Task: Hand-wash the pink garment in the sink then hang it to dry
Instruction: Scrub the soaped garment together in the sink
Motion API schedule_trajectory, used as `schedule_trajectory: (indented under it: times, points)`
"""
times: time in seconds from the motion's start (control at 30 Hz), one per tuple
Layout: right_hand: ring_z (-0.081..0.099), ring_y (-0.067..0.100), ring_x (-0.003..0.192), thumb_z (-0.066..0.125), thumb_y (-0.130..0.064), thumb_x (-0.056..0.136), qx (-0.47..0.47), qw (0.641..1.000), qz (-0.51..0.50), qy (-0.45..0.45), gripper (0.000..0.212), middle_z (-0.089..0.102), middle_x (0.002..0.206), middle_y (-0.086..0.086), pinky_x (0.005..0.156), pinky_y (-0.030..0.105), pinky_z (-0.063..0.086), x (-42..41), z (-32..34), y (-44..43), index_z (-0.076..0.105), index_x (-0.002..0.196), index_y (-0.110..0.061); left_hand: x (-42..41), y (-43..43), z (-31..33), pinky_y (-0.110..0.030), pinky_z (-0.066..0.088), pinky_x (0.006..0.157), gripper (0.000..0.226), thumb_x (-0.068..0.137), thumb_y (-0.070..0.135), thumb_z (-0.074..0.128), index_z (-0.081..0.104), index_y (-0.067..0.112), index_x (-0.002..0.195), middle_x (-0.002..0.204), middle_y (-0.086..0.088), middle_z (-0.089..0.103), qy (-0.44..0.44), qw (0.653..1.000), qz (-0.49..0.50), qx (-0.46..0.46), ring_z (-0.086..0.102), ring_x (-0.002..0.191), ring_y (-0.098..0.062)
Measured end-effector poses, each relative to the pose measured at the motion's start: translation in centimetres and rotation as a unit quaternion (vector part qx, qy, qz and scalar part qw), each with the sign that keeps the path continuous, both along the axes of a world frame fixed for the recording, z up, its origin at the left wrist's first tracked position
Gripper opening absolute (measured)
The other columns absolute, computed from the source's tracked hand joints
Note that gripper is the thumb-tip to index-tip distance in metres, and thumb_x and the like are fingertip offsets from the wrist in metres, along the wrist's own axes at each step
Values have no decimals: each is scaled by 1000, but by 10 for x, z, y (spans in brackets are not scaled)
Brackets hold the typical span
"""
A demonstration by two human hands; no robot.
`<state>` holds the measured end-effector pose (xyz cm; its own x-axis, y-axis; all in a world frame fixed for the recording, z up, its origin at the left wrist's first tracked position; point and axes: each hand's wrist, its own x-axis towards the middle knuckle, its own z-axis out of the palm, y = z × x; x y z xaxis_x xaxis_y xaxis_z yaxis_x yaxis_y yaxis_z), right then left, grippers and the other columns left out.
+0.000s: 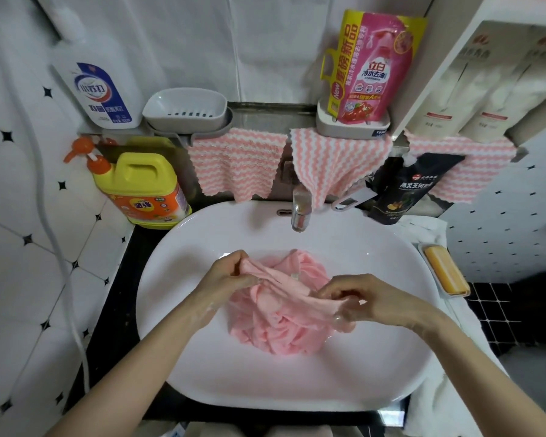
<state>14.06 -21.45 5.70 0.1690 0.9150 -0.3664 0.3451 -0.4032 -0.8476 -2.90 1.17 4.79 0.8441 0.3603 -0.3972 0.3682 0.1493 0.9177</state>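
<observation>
The pink garment (281, 323) lies bunched in the middle of the white oval sink (183, 367). One edge of it is stretched into a band between my hands. My left hand (230, 272) pinches the band's left end above the basin. My right hand (356, 301) pinches the right end, with soapy foam on the fingers. The chrome tap (300, 212) stands at the back of the sink, with no water visibly running.
A yellow soap bar in a dish (445, 269) sits right of the sink. A yellow detergent jug (142, 190) stands at the back left. Pink-and-white striped cloths (234, 165) hang from a shelf holding bottles, a grey soap dish (186, 108) and a pink refill pouch (372, 67).
</observation>
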Motion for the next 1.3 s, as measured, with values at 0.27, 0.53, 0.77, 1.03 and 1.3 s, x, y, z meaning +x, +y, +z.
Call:
schedule_trajectory:
  times: [0.27,0.53,0.77,1.03,1.3]
  points:
    - [42,19,71,64,-17,72,0,886,73,-458,20,45,76,-2,66,27,36,21,0,-2,72,90,-20,0,1,1,-27,40,63,23,79,5,68,48,10,91,75,-5,61,-6,998,-57,29,54,69,-15]
    - [39,17,62,71,-25,67,80,890,-45,-447,25,34,66,-7,56,28,30,19,11,3,52,54,-13,5,-29,-3,-28,46,76,27,78,37,41,62,36,94,100,18,50,5,910,-203,362,54,88,-5]
    - [41,15,70,66,-22,74,46,937,-123,-323,26,53,74,17,58,12,33,6,54,0,59,59,-2,21,-71,-11,-23,28,78,42,82,47,65,61,15,110,105,11,33,-3,856,-188,482,42,102,-13]
    - [54,17,80,76,1,73,6,956,-226,-188,29,62,93,-2,65,3,37,16,41,-9,52,64,-15,17,-29,8,-14,37,62,21,79,-5,66,63,14,70,67,13,56,-117,984,36,130,50,66,-3]
    - [52,11,48,67,-5,75,132,914,-302,237,19,62,65,0,43,19,43,7,46,20,55,86,-14,8,6,37,-24,35,62,11,92,8,54,53,13,83,80,-12,54,-76,993,86,10,51,76,-17]
